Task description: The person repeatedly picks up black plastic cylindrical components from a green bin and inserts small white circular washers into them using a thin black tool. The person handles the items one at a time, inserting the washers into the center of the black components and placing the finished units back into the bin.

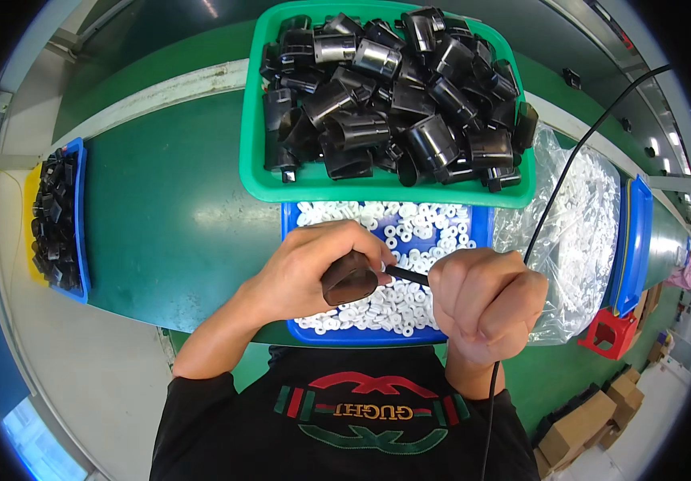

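Observation:
My left hand (311, 271) is closed round a black plastic housing (349, 280), its hollow round end turned toward me. In a fist, my right hand (486, 301) grips a slim black rod-shaped tool (409, 275). The tool points left, its tip at the fingertips of my left hand beside the housing; the exact contact is hidden. Most of the tool lies inside my fist. Below both hands, a blue tray (365, 337) holds many small white plastic rings (409, 309). Just beyond is a green bin (253, 168) heaped with similar black housings (353, 128).
A black cable (558, 188) hangs from the upper right and passes behind my right hand. Clear plastic bags of white parts (570, 240) lie at the right, near a blue bin (638, 244) and a red stool (608, 333). Black parts (58, 216) fill a bin on the green table's (177, 216) left.

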The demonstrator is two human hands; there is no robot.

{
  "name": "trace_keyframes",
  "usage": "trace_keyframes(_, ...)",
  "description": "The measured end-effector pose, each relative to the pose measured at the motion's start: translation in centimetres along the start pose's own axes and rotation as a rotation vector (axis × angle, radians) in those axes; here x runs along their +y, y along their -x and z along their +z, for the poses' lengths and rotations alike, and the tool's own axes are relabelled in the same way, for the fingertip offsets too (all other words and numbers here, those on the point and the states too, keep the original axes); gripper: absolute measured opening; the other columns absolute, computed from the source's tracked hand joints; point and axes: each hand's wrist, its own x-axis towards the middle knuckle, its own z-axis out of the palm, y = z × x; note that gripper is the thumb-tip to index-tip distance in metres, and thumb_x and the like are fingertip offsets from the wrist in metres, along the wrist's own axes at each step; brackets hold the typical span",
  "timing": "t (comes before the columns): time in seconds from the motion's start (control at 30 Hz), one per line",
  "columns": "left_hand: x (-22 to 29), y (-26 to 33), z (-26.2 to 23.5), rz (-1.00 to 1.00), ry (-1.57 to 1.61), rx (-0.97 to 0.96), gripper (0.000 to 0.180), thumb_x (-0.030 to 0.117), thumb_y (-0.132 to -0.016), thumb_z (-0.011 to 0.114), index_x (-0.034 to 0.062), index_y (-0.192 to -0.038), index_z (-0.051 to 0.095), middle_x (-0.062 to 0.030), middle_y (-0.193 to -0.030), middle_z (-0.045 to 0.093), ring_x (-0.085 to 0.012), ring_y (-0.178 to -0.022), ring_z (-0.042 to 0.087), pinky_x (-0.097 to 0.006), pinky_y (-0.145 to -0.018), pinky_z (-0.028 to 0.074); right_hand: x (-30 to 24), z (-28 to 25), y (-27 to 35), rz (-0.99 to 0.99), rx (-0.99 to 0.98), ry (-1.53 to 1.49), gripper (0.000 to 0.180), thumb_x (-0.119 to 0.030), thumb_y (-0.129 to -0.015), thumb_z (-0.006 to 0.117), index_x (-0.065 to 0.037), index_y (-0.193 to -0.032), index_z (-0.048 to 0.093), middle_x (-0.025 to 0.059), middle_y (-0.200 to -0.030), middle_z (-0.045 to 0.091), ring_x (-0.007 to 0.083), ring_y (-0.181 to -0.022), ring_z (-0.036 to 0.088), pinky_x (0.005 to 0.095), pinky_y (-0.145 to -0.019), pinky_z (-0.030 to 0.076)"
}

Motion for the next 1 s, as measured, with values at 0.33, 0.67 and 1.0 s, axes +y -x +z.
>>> trace_keyframes(0.33,0.1,-0.1,0.2,-0.044,-0.205,0.022,0.034,0.0,-0.069,0.084,0.0068,-0.087,0.056,-0.0056,-0.093,0.073,-0.025,-0.077,0.067,-0.032,-0.065,0.052,-0.5,-0.8,-0.1,-0.066,0.013,0.134,0.028,-0.001,-0.074,0.065,-0.005,-0.053,0.047,0.0025,-0.051,0.046,0.0144,-0.043,0.039,0.0274,-0.042,0.026)
trace_keyframes(0.67,0.0,0.4,-0.6,-0.054,-0.215,0.0,0.031,-0.005,-0.062,0.075,0.0063,-0.087,0.061,-0.0065,-0.085,0.069,-0.0265,-0.076,0.066,-0.034,-0.068,0.051,-0.4,-0.5,-0.3,-0.169,-0.051,0.346,0.024,0.003,-0.073,0.058,-0.007,-0.054,0.047,0.0022,-0.049,0.047,0.0117,-0.039,0.036,0.0254,-0.039,0.022)
trace_keyframes(1.0,0.1,0.3,-0.6,-0.061,-0.133,0.0,0.031,-0.004,-0.062,0.077,0.0056,-0.085,0.059,-0.0071,-0.077,0.064,-0.0223,-0.07,0.065,-0.031,-0.063,0.05,-7.8,-8.3,-6.3,-0.132,-0.128,2.009,0.012,-0.002,-0.069,0.058,-0.005,-0.08,0.06,0.0146,-0.075,0.061,0.034,-0.064,0.062,0.041,-0.053,0.048)
